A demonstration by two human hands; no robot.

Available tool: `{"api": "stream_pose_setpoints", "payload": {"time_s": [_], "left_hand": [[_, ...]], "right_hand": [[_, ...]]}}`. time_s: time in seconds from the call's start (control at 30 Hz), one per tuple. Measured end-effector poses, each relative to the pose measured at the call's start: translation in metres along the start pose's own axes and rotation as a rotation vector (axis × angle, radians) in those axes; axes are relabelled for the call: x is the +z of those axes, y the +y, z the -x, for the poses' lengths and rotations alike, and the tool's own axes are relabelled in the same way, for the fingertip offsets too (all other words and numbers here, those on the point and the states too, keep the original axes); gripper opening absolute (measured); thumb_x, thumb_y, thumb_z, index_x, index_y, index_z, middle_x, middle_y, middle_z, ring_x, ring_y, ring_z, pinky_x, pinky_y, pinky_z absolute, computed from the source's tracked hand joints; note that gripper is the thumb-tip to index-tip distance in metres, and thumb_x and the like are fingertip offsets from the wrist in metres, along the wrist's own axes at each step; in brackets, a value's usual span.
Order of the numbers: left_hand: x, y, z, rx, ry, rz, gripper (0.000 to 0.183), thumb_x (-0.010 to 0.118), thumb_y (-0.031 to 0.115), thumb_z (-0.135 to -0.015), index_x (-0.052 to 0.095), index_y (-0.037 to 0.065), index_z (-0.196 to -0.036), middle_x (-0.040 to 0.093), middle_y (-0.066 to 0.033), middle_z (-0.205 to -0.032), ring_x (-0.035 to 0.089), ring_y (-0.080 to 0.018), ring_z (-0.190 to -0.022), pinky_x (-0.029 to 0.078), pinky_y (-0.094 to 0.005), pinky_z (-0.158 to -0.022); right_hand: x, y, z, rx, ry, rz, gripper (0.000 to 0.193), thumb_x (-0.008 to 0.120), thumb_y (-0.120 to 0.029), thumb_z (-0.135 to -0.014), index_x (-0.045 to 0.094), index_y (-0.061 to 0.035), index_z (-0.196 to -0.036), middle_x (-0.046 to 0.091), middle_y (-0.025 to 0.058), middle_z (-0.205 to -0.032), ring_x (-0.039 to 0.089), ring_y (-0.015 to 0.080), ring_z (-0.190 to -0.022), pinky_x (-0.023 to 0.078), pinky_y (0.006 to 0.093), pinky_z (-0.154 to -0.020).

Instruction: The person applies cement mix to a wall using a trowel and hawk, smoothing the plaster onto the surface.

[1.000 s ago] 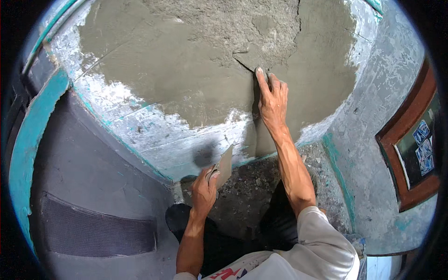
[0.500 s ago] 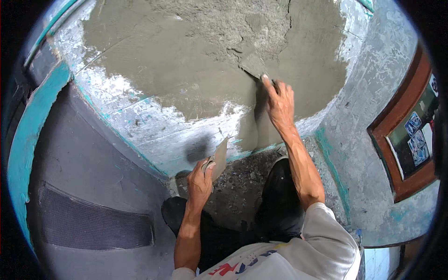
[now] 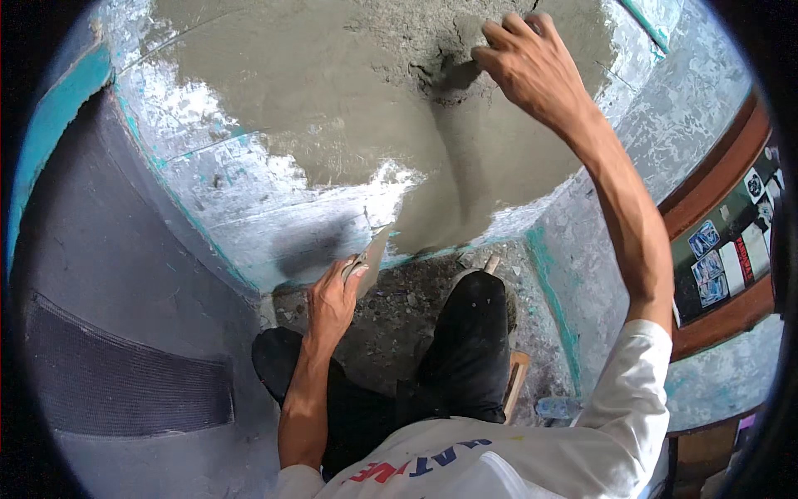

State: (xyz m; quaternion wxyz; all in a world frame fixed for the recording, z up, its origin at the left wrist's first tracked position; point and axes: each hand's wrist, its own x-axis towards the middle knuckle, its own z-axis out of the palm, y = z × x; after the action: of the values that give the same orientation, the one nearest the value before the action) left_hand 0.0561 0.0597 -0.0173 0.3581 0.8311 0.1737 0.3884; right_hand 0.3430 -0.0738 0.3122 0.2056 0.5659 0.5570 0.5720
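Observation:
In front of me is a wall with a broad patch of wet grey cement plaster [image 3: 332, 125], its upper middle rough and cracked, with bare whitish wall around the lower edge. My right hand [image 3: 536, 71] is raised close to the rough area, its fingers curled around a putty knife. The hand and a dark shadow mostly hide that knife's blade. Lower down, my left hand [image 3: 332, 295] grips a second putty knife [image 3: 376, 259] by its handle. Its cement-smeared blade points up and stands off the wall, above the floor.
Rubble litters the floor [image 3: 382, 316] between my legs and the wall. A clear plastic bottle [image 3: 559, 407] and a wooden piece [image 3: 517, 378] lie by my right leg. On the left is a grey surface with a mesh panel [image 3: 129, 374]; on the right, a brown wooden frame [image 3: 723, 312].
My right hand has moved up and right along the wall, its wrist now bent and the blade turned from view. My left hand has shifted slightly, still holding its knife. The view has shifted too.

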Motion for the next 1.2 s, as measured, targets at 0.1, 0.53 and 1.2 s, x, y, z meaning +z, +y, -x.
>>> {"api": "stream_pose_setpoints", "payload": {"time_s": [0.1, 0.53, 1.2], "left_hand": [[0.000, -0.001, 0.000, 0.020, -0.005, -0.010, 0.027, 0.067, 0.021, -0.106, 0.072, 0.000, -0.122, 0.076, -0.0209, -0.108, 0.075, -0.0419, -0.095, 0.059, -0.0454, -0.078], [-0.004, -0.003, -0.002, -0.030, -0.008, 0.046, 0.026, 0.067, 0.020, -0.106, 0.072, -0.001, -0.121, 0.076, -0.0215, -0.109, 0.075, -0.0421, -0.097, 0.059, -0.0457, -0.081], [-0.007, -0.005, -0.003, -0.008, -0.006, 0.039, 0.025, 0.065, 0.018, -0.107, 0.072, -0.002, -0.120, 0.076, -0.0216, -0.111, 0.075, -0.0422, -0.097, 0.059, -0.0450, -0.080]], "right_hand": [[0.001, 0.013, -0.033, -0.109, -0.119, -0.081, 0.016, 0.064, -0.026, -0.092, 0.073, -0.0151, -0.085, 0.063, 0.0021, -0.099, 0.055, 0.0202, -0.104, 0.040, 0.0415, -0.095], [0.019, 0.052, -0.109, -0.144, -0.189, -0.066, 0.026, 0.062, -0.021, -0.098, 0.070, -0.0107, -0.076, 0.064, 0.0056, -0.091, 0.056, 0.0238, -0.099, 0.040, 0.0439, -0.094], [0.002, 0.071, -0.008, 0.337, 0.080, -0.169, 0.034, 0.068, -0.041, -0.103, 0.077, -0.0087, -0.096, 0.073, 0.0050, -0.103, 0.059, 0.0194, -0.105, 0.039, 0.0442, -0.099]]}}
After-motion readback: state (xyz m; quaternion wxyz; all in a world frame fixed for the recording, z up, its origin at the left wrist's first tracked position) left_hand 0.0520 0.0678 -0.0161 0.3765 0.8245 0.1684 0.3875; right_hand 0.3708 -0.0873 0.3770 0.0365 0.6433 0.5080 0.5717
